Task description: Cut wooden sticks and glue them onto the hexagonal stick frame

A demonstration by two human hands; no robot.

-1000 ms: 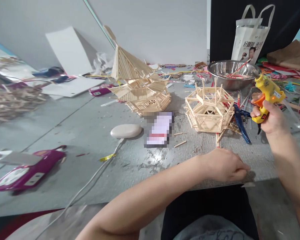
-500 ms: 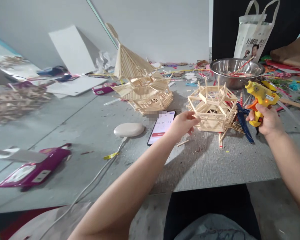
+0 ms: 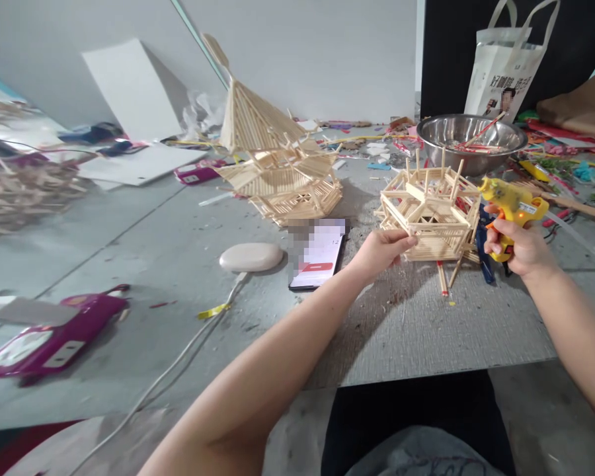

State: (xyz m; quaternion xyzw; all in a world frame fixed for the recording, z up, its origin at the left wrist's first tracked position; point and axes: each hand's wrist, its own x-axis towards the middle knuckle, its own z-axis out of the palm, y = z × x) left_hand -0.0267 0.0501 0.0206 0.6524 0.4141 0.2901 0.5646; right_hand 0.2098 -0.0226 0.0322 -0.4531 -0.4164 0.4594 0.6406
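My left hand point(image 3: 384, 252) is closed, thumb and fingers pinched at the near left edge of a many-sided wooden stick frame point(image 3: 434, 248). Several short sticks stand upright from the frame's top. In my right hand point(image 3: 524, 250) is a yellow glue gun point(image 3: 513, 205), its nozzle pointing left beside the frame's right side. A finger lies at its orange trigger. Blue-handled pliers point(image 3: 486, 254) lie partly hidden between the frame and the gun. Red-tipped sticks point(image 3: 443, 281) poke out from under the frame.
Left of the frame stands a taller stick model point(image 3: 262, 132) with a pointed roof. A phone point(image 3: 320, 254), a white oval device point(image 3: 252, 256) with a cable, and a purple power strip point(image 3: 54, 334) lie leftward. A steel bowl point(image 3: 471, 158) sits behind, amid scraps.
My left hand has moved right and closed at the frame's edge. The frame has turned slightly and shifted right. The glue gun has come closer to it.
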